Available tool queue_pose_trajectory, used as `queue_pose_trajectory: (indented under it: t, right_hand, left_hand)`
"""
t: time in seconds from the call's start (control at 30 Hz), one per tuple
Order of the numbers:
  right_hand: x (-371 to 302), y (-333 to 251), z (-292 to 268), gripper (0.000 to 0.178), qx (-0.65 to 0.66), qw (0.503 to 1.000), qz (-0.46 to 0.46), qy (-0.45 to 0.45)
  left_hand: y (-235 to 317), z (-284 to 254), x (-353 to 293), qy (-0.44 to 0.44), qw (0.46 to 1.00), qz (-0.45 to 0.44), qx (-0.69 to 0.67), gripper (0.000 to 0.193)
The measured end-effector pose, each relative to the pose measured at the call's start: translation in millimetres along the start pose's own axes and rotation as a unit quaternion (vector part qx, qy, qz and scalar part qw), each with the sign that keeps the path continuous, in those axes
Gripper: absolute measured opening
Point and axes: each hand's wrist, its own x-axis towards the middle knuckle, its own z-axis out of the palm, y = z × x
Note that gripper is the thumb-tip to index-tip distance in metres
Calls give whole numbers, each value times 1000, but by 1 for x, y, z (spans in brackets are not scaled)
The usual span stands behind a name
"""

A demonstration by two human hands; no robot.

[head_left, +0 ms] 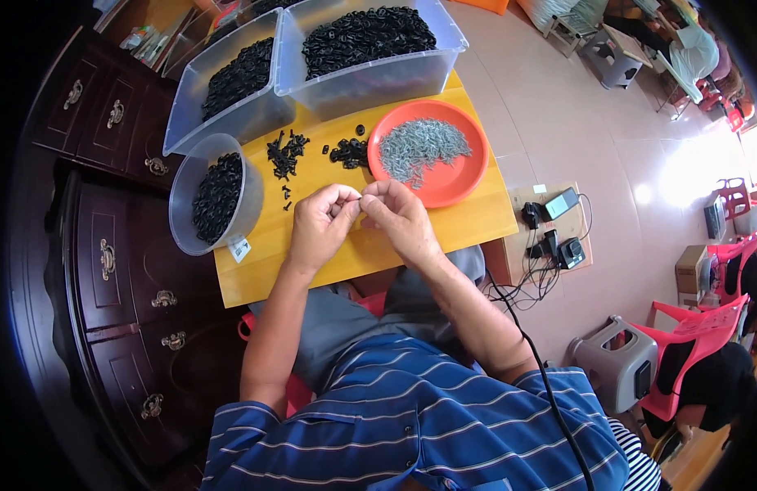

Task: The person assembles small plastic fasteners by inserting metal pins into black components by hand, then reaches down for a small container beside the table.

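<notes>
My left hand [319, 227] and my right hand [401, 222] meet fingertip to fingertip over the near part of the yellow table [280, 274]. Both are closed in a pinch around a small dark piece, mostly hidden by the fingers. Just beyond my right hand, a round red plate [455, 177] holds a heap of small silver screws [419, 144]. A little pile of black ring-like parts [348, 153] lies against the plate's left side. Farther left is a cluster of black parts with screws in them [287, 154], with a few strays nearer me.
Two clear plastic bins [378, 92] [223, 121] full of black parts stand at the table's far side. A round clear tub [249, 196] of them is at the left. Dark drawers [108, 262] flank the left; cables [526, 286] and a grey stool [620, 360] are right.
</notes>
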Motion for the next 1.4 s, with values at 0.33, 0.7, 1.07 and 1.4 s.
queue_pose_trajectory:
  t: [0.33,0.7,1.07,1.4]
  right_hand:
    - [0,3,-4,10,-5,997,20,-74]
    - [-19,-10,1,10,-334,870,5,-362]
    - [-14,0,-4,10,-334,880,-19,-337]
    - [-12,0,-6,12,-338,879,-36,-335]
  left_hand:
    - [4,-19,6,-19,998,34,49,10]
    - [25,27,64,-277,888,163,329,30]
    - [21,44,81,-333,840,171,393,32]
    - [14,42,74,-289,880,151,345,25]
